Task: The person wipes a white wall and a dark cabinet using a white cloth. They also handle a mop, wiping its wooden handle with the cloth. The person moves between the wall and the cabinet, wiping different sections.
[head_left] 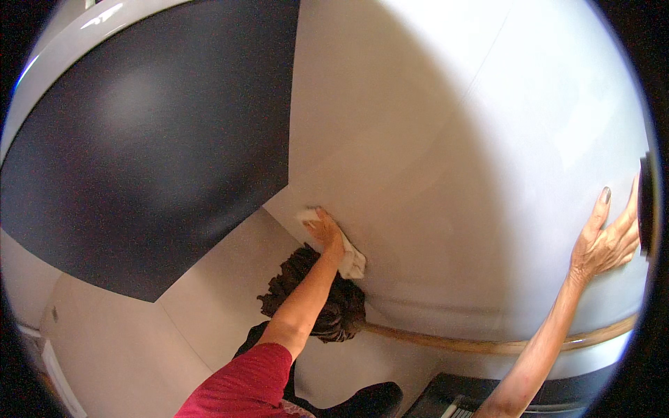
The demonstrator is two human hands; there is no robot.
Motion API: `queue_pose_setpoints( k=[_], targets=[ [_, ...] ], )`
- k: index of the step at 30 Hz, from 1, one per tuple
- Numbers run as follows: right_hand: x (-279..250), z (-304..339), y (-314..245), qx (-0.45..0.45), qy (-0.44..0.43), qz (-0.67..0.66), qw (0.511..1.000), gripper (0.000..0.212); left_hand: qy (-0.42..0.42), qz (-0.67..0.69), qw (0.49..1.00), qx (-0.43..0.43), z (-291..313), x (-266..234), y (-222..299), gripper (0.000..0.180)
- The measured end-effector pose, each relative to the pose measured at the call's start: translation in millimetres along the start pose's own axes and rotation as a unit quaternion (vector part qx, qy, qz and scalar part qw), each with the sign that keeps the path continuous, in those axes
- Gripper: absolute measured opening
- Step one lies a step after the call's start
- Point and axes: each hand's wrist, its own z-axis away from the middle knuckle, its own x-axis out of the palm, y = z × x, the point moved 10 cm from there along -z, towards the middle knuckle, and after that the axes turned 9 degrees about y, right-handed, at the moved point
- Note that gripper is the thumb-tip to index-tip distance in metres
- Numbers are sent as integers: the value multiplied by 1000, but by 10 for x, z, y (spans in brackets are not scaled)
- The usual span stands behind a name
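My left hand (327, 233) presses a folded white cloth (354, 263) against the pale wall (411, 209), close to the lower corner of a large dark panel. The cloth sticks out past both ends of the hand. Over at the right, my right hand (608, 240) lies on the brightly lit part of the wall with its thumb and fingers spread. Its fingertips reach a dark object (647, 209) at the picture's edge, which partly cuts them off. Just under my left forearm is a dark brown ruffled bundle (340, 306); what it is I cannot make out.
The dark panel (160, 153) fills the upper left, with a curved white edge (63, 70) beyond it. A wooden rod or rail (474, 344) runs from the brown bundle toward the right. Low down are a rounded black shape (373, 400) and a black item (446, 397).
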Motion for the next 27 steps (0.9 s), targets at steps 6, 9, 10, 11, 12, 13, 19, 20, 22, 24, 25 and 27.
queue_pose_setpoints(
  k=[6, 9, 10, 11, 12, 13, 19, 20, 22, 24, 25, 27],
  targets=[
    [-72, -106, -87, 13, 12, -13, 1000, 46, -40, 30, 971, -234, 479, 56, -1136, 91],
    [7, -3, 4, 5, -2, 20, 1000, 46, -124, 99, 962, -222, 721, 342, -1023, 88],
    [32, 29, 30, 0, -8, 27, 1000, 45, -161, 130, 956, -206, 878, 434, -845, 87],
    [44, 58, 43, -7, -5, 21, 1000, 45, -149, 116, 968, -168, 1138, 388, -478, 82],
    [45, 52, 48, -12, 2, 12, 1000, 45, -142, 83, 986, -37, 1283, 369, -4, 75],
    [30, 24, 36, -25, 17, -7, 1000, 46, -117, 43, 988, 89, 1474, 343, 447, 68],
    [306, 399, 504, -41, -36, 141, 988, 54, -82, -131, 695, 702, 2898, 495, 1482, 71],
    [329, 403, 487, -45, -41, 142, 988, 53, -75, -148, 676, 717, 2677, 550, 1348, 85],
    [400, 449, 490, -45, -58, 131, 989, 52, -68, -71, 770, 631, 2020, 409, 1255, 93],
    [418, 453, 649, -46, -102, 144, 983, 50, -41, -33, 822, 567, 1527, 395, 1190, 76],
    [445, 491, 711, -39, -131, 153, 979, 49, -26, -39, 842, 537, 1243, 370, 1131, 73],
    [515, 571, 786, -32, -178, 184, 966, 47, 10, -52, 878, 476, 652, 276, 987, 68]
  ],
)
